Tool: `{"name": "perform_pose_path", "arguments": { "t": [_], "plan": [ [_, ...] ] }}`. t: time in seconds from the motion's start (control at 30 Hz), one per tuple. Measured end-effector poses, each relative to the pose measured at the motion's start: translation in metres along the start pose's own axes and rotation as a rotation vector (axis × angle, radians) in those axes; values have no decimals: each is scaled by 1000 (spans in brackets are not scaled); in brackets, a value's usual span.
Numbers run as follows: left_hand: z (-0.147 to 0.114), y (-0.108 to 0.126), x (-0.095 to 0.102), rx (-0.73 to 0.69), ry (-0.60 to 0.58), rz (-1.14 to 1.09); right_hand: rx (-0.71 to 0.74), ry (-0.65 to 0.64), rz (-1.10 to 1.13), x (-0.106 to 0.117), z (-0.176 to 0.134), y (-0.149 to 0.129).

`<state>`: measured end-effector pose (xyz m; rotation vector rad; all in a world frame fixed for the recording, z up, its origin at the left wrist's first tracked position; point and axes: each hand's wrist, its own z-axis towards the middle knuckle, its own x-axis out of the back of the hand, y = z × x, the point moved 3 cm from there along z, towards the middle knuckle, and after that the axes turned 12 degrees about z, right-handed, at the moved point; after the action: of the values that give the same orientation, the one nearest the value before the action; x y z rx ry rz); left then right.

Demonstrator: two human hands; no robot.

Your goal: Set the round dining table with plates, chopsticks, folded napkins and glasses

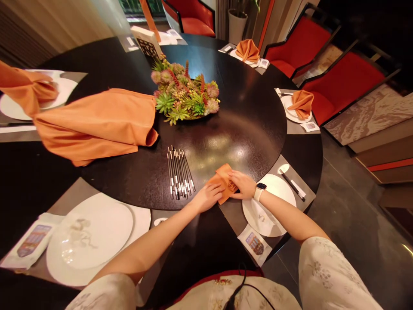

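An orange cloth napkin, partly folded, lies at the near edge of the round black turntable. My left hand presses its fingers onto the napkin's left side. From the right, my right hand grips the napkin's other side, with its thumb and fingers around the fold. Just beneath my right wrist sits a white plate on a grey placemat. Left of the napkin, several black chopsticks with silver bands lie in a loose bundle. My palms hide part of the folds.
A pile of orange napkins spreads over the left of the turntable. A flower arrangement stands at its middle. A large white plate is at near left, a wrapped packet at near right. Red chairs line the far right.
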<state>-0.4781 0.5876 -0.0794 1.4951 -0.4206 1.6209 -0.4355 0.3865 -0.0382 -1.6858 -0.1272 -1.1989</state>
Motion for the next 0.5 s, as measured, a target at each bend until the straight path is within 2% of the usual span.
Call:
{"name": "perform_pose_path", "arguments": {
  "t": [0.1, 0.23, 0.4, 0.5],
  "plan": [
    [4, -8, 2, 17, 24, -106, -27, 35, 5, -3, -2, 1],
    [14, -25, 12, 236, -32, -223, 5, -9, -23, 0, 0, 2],
    [25, -28, 11, 414, -70, -131, 26, -65, 12, 9, 4, 1],
    [32, -24, 10, 451, -114, -27, -134, 58, 101, 22, 11, -1]
  ]
}}
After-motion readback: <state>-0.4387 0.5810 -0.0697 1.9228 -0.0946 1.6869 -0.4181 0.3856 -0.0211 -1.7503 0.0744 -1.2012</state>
